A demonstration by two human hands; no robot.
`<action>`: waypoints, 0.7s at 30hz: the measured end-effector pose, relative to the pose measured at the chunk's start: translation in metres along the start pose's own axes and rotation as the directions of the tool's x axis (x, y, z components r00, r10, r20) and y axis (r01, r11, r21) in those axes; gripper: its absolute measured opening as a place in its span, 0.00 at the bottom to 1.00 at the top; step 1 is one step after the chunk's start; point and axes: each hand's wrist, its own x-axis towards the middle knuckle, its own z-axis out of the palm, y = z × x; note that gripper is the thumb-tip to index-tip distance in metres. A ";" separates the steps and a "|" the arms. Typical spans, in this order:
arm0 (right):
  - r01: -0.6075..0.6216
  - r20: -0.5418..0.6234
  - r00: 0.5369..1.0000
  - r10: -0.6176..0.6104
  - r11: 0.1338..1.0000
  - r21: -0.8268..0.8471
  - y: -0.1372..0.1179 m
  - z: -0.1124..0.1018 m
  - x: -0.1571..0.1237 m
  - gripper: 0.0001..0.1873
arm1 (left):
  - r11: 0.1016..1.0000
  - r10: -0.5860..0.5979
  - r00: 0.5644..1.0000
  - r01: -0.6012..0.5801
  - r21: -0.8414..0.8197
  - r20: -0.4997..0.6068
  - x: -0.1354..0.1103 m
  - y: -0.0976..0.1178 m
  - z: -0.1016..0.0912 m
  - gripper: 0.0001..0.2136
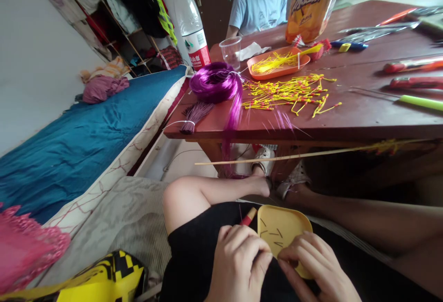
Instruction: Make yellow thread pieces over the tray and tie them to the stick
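Note:
Both my hands work low over my lap, fingertips pinched together at the near edge of a small yellow tray (pixel 282 228) holding several thin pins. My left hand (pixel 238 262) is curled closed, its fingertips meeting those of my right hand (pixel 316 269); what they pinch is too small to make out. A red-tipped stick (pixel 248 217) pokes up just behind my left hand. On the brown table (pixel 346 117) ahead lie a bundle of purple thread (pixel 218 82), a purple tassel (pixel 194 117) and scattered yellow stamens (pixel 290 94).
An orange tray (pixel 279 62) of yellow strands, a plastic cup (pixel 231 51), a water bottle (pixel 190 25) and a snack bag (pixel 311 11) stand on the table. Another person in a light blue shirt (pixel 258 6) sits across. A blue-covered bed (pixel 69 140) lies left. A thin stick (pixel 294 156) juts under the table.

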 end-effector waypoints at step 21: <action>-0.219 -0.276 0.961 0.000 0.608 -0.763 0.091 -0.207 0.104 0.33 | 0.479 -0.245 0.963 0.221 -0.849 0.112 0.024 -0.013 0.012 0.25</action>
